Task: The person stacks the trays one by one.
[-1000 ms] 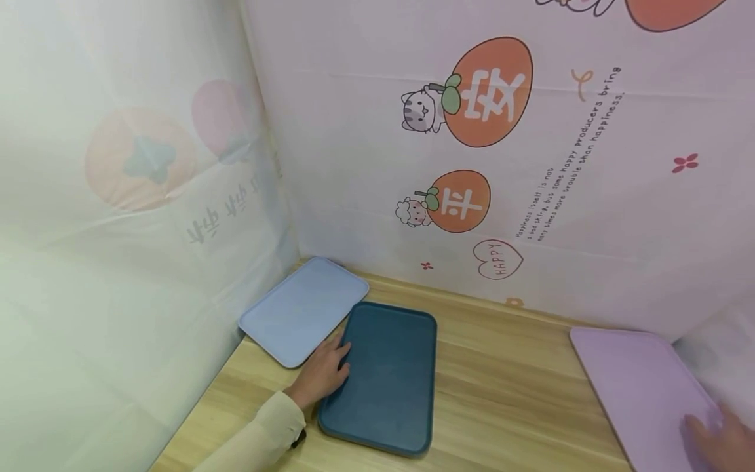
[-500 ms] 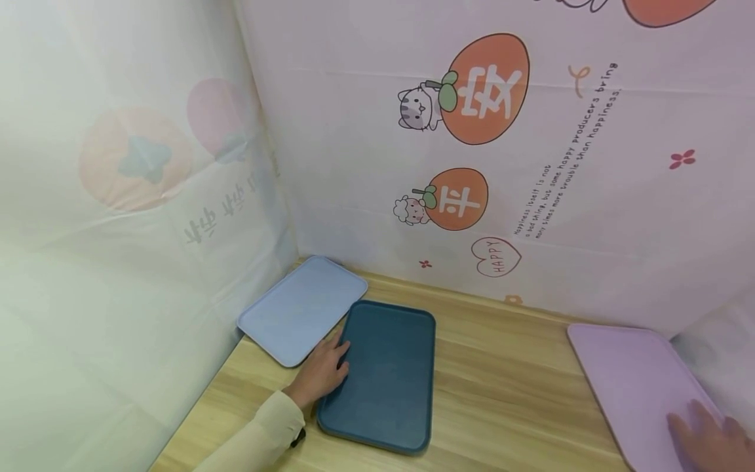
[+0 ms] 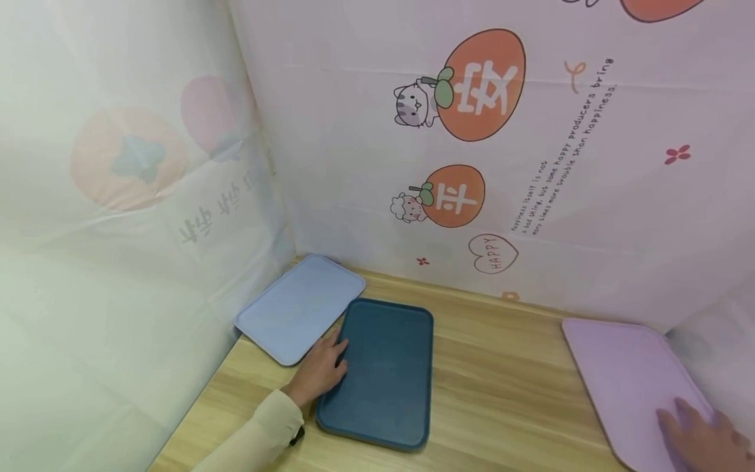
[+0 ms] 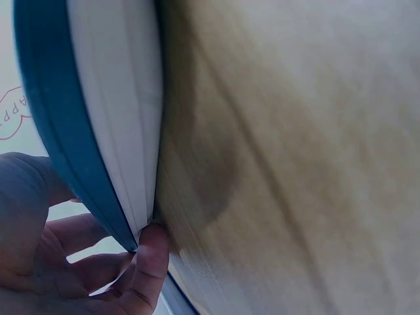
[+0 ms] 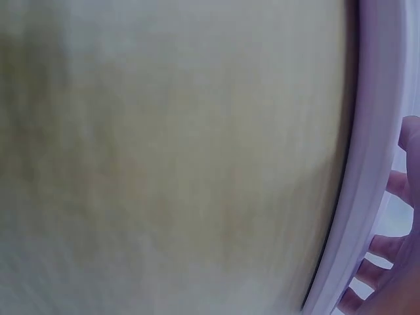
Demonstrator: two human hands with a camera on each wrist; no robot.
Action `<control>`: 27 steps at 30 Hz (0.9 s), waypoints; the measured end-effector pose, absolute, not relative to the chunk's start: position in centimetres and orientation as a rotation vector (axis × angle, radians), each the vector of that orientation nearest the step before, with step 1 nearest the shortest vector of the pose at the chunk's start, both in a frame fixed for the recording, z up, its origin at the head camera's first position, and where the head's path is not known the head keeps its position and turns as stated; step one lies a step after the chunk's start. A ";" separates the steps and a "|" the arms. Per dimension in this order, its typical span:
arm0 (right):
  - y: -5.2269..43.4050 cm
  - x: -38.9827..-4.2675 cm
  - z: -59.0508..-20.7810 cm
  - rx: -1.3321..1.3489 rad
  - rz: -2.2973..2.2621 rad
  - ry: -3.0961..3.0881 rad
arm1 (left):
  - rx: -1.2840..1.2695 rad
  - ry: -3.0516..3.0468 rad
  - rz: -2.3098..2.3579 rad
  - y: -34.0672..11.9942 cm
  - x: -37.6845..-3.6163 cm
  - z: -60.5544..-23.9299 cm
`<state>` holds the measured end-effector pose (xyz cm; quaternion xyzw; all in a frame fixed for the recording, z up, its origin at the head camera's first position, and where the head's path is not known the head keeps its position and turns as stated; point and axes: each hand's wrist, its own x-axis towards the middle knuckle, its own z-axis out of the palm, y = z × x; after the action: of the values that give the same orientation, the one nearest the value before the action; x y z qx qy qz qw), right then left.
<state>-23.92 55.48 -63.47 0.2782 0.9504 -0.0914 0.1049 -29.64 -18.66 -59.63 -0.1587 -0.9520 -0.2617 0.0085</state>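
Observation:
A dark teal tray [image 3: 377,373] lies flat on the wooden table, its long sides running away from me. My left hand [image 3: 318,370] touches its left edge with loosely spread fingers. In the left wrist view, pale layers show beneath the teal rim [image 4: 56,98], and fingertips [image 4: 154,252] meet that side. At the right lies a purple tray [image 3: 625,380]; my right hand [image 3: 704,436] rests on its surface with fingers spread. The right wrist view shows the purple rim [image 5: 374,157] with several fingers beyond it. A light blue tray [image 3: 301,305] sits at the back left.
Printed cloth walls [image 3: 619,216] enclose the back and sides of the wooden table [image 3: 495,387]. The light blue tray lies close to the left wall, near the teal tray's far left corner. Wood separates the teal and purple trays.
My right hand has slid left over the purple tray, which stays about where it was. The left hand keeps its place at the teal tray's edge. The head view has shifted slightly.

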 end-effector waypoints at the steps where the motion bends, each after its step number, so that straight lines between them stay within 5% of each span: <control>1: 55.5 -23.9 -63.4 0.834 -0.309 2.796 | -0.498 -2.972 -0.820 -18.7 -29.6 -59.6; 27: 52.4 -22.3 -63.1 0.775 -0.400 2.836 | -0.478 -2.945 -0.801 -18.3 -29.2 -59.1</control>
<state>-22.28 52.43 -63.07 0.2603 0.9522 -0.1342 0.0874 -29.22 -18.32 -59.05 -0.1548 -0.9530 -0.2591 0.0263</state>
